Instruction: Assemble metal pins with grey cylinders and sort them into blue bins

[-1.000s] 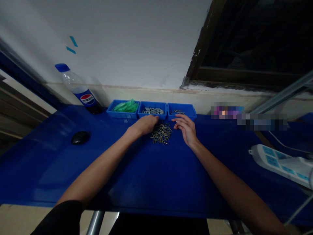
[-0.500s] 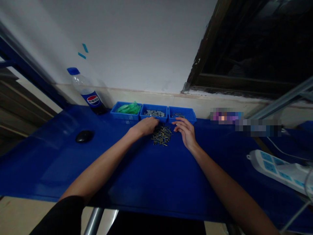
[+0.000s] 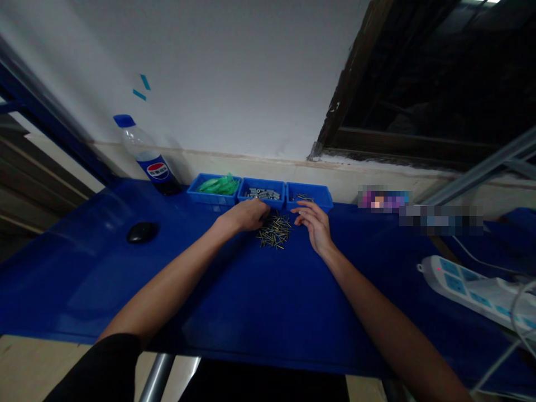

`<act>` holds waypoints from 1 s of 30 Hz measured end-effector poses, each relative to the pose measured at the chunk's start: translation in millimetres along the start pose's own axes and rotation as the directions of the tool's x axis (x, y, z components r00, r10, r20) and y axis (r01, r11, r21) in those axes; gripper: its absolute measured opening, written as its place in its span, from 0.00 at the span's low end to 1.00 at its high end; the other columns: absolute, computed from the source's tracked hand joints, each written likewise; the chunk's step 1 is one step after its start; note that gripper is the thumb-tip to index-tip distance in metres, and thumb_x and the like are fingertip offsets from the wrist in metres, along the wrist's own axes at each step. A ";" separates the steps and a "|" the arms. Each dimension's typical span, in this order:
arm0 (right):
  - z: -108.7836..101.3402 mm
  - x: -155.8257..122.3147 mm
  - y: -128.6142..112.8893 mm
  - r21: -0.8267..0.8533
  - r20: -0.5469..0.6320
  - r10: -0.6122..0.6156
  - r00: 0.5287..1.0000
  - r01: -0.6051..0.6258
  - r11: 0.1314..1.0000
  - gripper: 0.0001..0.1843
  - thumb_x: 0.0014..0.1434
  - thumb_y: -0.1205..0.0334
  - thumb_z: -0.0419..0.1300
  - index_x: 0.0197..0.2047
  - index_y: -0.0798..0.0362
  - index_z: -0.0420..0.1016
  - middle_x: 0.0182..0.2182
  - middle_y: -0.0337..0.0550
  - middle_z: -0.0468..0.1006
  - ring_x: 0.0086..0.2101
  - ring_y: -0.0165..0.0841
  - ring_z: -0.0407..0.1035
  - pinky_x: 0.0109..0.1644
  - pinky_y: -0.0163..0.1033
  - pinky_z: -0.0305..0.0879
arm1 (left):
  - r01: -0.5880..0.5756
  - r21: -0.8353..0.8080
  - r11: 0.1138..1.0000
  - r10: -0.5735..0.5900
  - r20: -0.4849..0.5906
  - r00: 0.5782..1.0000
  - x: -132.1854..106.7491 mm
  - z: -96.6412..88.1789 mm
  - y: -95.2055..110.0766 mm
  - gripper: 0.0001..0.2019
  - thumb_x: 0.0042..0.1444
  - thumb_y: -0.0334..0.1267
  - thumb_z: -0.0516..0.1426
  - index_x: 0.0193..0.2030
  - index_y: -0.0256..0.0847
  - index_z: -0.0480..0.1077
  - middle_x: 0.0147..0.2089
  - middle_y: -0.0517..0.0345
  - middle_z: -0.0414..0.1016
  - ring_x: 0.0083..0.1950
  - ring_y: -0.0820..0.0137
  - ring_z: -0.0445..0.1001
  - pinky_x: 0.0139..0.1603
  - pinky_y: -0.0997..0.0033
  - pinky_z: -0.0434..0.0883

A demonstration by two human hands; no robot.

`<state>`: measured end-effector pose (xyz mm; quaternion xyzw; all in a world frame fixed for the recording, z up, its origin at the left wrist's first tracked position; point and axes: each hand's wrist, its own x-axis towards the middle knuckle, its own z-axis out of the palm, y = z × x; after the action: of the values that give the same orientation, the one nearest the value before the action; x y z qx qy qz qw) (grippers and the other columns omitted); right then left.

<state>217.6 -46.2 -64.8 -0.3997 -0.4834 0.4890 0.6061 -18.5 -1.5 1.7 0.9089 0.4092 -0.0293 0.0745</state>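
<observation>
A small heap of thin brass-coloured screws lies on the blue table. My left hand rests at the heap's left edge, fingers curled and pressed together over the screws. My right hand lies on the heap's right side, fingers apart and slightly bent, fingertips at the screws. Behind the heap stand three small blue bins: the left bin holds green plastic pieces, the middle bin grey metal sleeves, the right bin a few screws.
A soda bottle with a blue cap stands at the back left by the wall. A black mouse lies on the table's left. A white power strip with cables sits at the right edge. A dark window frame is behind.
Both hands stay at the screw heap; my right hand's fingers have drawn slightly closer to it. The view has shifted a little.
</observation>
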 end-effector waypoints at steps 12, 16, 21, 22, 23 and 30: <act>0.6 -0.2 -2.3 0.015 0.001 0.004 1.000 -0.004 1.000 0.14 0.57 0.58 0.66 0.48 0.47 0.80 0.38 0.42 0.86 0.28 0.33 0.73 0.36 0.42 0.68 | 0.023 -0.136 0.990 -0.025 -0.014 1.000 2.4 -2.9 -1.1 0.21 0.48 0.19 0.56 0.46 0.37 0.79 0.36 0.53 0.82 0.36 0.69 0.78 0.34 0.72 0.67; 0.1 -0.6 0.2 -0.026 0.044 -0.018 0.999 0.019 0.999 0.15 0.59 0.58 0.66 0.49 0.47 0.80 0.39 0.42 0.86 0.29 0.33 0.73 0.37 0.42 0.68 | -0.106 -0.345 0.933 0.040 -0.194 0.980 0.8 -13.8 1.1 0.15 0.51 0.24 0.57 0.44 0.35 0.80 0.34 0.53 0.83 0.34 0.70 0.79 0.37 0.73 0.70; 4.7 -2.2 2.6 -0.176 0.127 -0.054 0.990 0.076 0.981 0.18 0.58 0.54 0.70 0.51 0.45 0.79 0.42 0.43 0.86 0.38 0.37 0.78 0.43 0.43 0.72 | -0.175 -0.642 0.746 -0.056 -0.322 0.945 6.0 -11.3 1.0 0.07 0.53 0.38 0.63 0.36 0.36 0.80 0.35 0.51 0.84 0.35 0.69 0.81 0.39 0.72 0.75; 5.8 -2.6 2.8 -0.193 0.141 -0.060 0.988 0.087 0.977 0.19 0.57 0.53 0.71 0.51 0.45 0.79 0.43 0.43 0.86 0.41 0.38 0.79 0.45 0.44 0.73 | -0.184 -0.690 0.700 -0.069 -0.322 0.944 7.0 -10.1 2.1 0.09 0.53 0.40 0.65 0.35 0.36 0.79 0.34 0.51 0.84 0.35 0.69 0.81 0.38 0.72 0.75; 6.7 -3.0 2.9 -0.199 0.154 -0.062 0.986 0.092 0.976 0.20 0.56 0.52 0.72 0.51 0.45 0.79 0.43 0.43 0.86 0.43 0.38 0.79 0.47 0.44 0.73 | -0.191 -0.729 0.658 -0.076 -0.316 0.946 7.8 -9.0 3.5 0.10 0.52 0.42 0.66 0.35 0.36 0.79 0.34 0.50 0.84 0.34 0.69 0.81 0.37 0.72 0.76; 6.4 -2.0 3.9 -0.128 0.180 -0.006 0.984 0.030 0.991 0.18 0.51 0.47 0.76 0.40 0.48 0.84 0.33 0.42 0.86 0.32 0.37 0.81 0.44 0.46 0.77 | -0.191 -0.758 0.624 -0.037 -0.273 0.961 8.3 -3.7 11.0 0.11 0.52 0.42 0.67 0.34 0.34 0.79 0.36 0.48 0.84 0.35 0.68 0.82 0.37 0.69 0.77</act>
<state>210.4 -47.3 -67.5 -0.3884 -0.5704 0.4850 0.5372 -4.8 -2.0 5.7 0.7997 0.3480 0.2738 0.4056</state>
